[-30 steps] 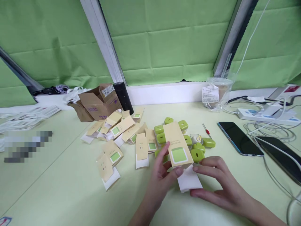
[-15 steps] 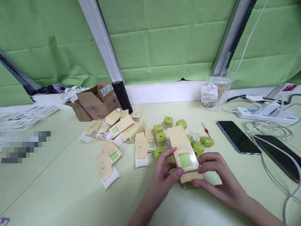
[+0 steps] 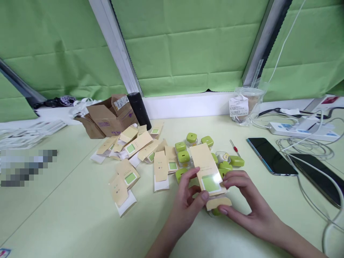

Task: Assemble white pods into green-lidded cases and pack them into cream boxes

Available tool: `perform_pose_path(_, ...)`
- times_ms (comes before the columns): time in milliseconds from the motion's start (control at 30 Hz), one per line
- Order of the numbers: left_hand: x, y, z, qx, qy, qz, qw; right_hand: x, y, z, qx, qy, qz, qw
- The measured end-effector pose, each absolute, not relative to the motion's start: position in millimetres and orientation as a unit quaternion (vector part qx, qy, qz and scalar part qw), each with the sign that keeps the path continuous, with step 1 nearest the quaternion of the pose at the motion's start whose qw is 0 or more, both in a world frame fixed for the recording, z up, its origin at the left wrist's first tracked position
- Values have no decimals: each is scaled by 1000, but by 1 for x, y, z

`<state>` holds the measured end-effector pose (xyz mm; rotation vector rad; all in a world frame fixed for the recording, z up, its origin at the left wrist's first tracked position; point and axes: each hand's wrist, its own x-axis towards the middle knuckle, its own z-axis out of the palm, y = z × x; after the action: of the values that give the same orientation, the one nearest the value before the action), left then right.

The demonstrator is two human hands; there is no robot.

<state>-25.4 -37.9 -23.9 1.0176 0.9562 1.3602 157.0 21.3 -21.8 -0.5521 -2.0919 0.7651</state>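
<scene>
A tan cardboard box [image 3: 205, 161] with a green window is in my left hand [image 3: 189, 199], its fingers behind and along the left side and its thumb on the lower front. The end flap [image 3: 219, 203] nearest me stands open. My right hand [image 3: 245, 204] grips the box's lower right corner with the fingertips, while its thumb touches the flap. Behind and around the box lie several small green-capped clear containers [image 3: 184, 156], partly hidden by it. To the left are several more tan boxes [image 3: 160, 166], many with their ends open.
At the back stand a brown carton [image 3: 113, 116] and a black cylinder [image 3: 139, 110]. A red-handled screwdriver [image 3: 235, 148] lies beyond the containers. Two phones, one a blue-edged phone [image 3: 271, 156], cables and a power strip [image 3: 303, 132] occupy the right. A clear plastic bag [image 3: 248, 104] sits near the wall.
The end flap has swung further out from the box. My right fingers have shifted slightly up along its right side, and the thumb stays by the flap.
</scene>
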Motion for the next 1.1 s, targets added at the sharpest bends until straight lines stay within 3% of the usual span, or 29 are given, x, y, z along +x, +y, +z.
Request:
perform_pose_path(567, -24, -39, -32, 450, 424, 542, 569, 157, 18, -26, -286, -807, 381, 348)
perform_pose_path(933, -22, -41, -37, 449, 411, 537, 584, 161, 18, -29, -222, -856, 191, 426)
perform_pose_path(1100, -25, -40, -29, 469, 374, 575, 556, 165, 19, -28, -213, -852, 218, 426)
